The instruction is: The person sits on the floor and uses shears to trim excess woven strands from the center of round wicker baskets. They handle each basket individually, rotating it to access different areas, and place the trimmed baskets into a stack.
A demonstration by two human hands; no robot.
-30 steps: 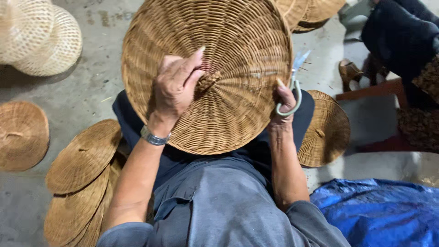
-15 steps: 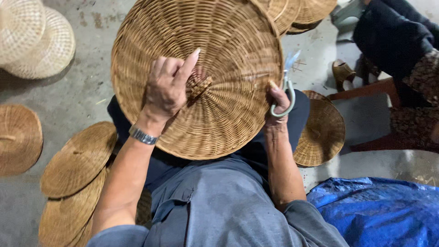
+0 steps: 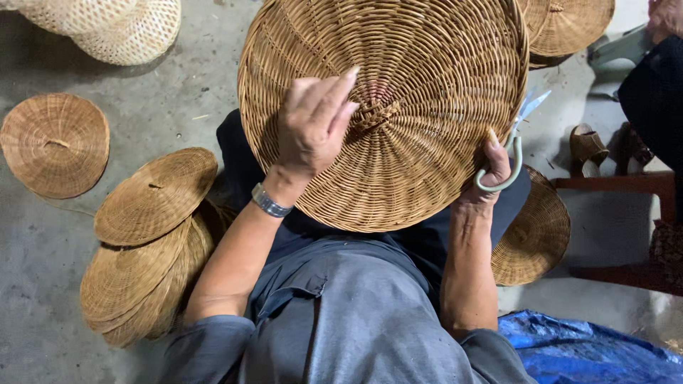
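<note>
**Woven lid held over the lap**

A round woven lid (image 3: 420, 135) rests tilted over the person's lap, its knot handle (image 3: 376, 114) at the centre. The left hand (image 3: 313, 124) lies on the weave beside that knot, fingers loosely curled — its grip holds nothing. The right hand (image 3: 491, 167) clasps the lid's edge together with pale-handled scissors (image 3: 514, 146). Smaller woven lids (image 3: 146, 242) are stacked on the concrete floor (image 3: 43, 256) at left — a blue tarp (image 3: 590, 352) lies lower right.

Basket-weaving workshop. Stacked woven lids (image 3: 146, 245) and pale baskets (image 3: 128, 28) lie on a bare concrete floor (image 3: 43, 242).
</note>
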